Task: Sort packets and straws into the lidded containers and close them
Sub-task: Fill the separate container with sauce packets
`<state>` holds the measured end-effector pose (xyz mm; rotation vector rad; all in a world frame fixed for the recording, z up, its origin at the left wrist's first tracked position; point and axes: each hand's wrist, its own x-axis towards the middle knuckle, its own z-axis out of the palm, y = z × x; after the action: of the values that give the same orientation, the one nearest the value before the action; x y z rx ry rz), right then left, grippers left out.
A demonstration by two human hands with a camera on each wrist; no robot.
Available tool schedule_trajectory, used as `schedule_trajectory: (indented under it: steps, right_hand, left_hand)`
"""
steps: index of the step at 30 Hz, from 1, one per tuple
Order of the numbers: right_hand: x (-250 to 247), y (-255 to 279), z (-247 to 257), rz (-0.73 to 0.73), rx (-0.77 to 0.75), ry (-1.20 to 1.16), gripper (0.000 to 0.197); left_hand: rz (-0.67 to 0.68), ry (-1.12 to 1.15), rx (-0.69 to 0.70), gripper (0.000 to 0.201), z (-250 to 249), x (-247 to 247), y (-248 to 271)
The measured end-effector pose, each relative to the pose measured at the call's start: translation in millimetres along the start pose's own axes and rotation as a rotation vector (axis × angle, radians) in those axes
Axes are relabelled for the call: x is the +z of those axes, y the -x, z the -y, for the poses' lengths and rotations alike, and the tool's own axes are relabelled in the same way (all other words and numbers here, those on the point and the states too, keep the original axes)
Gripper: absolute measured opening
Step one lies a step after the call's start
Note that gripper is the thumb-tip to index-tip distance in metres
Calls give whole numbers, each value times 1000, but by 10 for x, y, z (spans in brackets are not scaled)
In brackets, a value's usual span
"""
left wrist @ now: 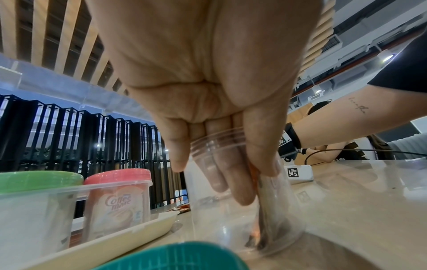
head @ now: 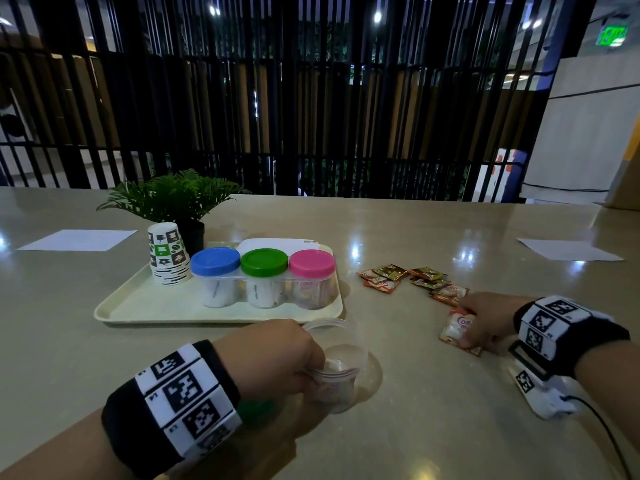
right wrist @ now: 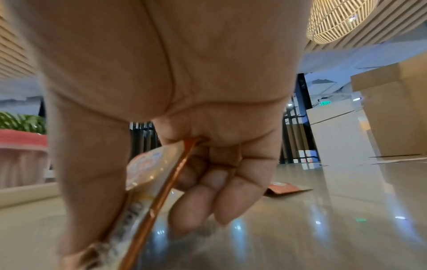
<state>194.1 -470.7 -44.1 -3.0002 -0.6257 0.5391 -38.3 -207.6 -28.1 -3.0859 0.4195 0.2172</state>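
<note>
My left hand (head: 310, 363) grips an open clear container (head: 341, 344) by its rim, on the table just in front of the tray. At least one packet (left wrist: 269, 210) stands inside it, by my fingers (left wrist: 219, 169). A green lid (left wrist: 175, 255) lies under that wrist. My right hand (head: 476, 327) pinches a white and orange creamer packet (head: 457, 329) between thumb and fingers (right wrist: 208, 197), low over the table. Several loose packets (head: 410, 278) lie beyond it. No straws show outside the containers.
A cream tray (head: 145, 303) holds three closed containers with a blue lid (head: 214, 261), a green lid (head: 264, 261) and a pink lid (head: 311, 263), plus stacked paper cups (head: 166, 254). A potted plant (head: 173, 199) stands behind. White sheets (head: 78, 240) lie at both far sides.
</note>
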Motion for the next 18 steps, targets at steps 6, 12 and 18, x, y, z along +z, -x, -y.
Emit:
schedule_trajectory:
  steps: [6,12,18]
  right_hand:
    - [-194,265,385,-73,-287,-235,7]
    - [-295,813,1092,-238,-639,-602,3]
    - [17,870,1446,-308,-737,-270,21]
  left_hand:
    - [7,7,2,26,6,8,-11]
    - [3,1,0,25,14,25,-18]
    - [-2,-19,-5,24,21,34,-7]
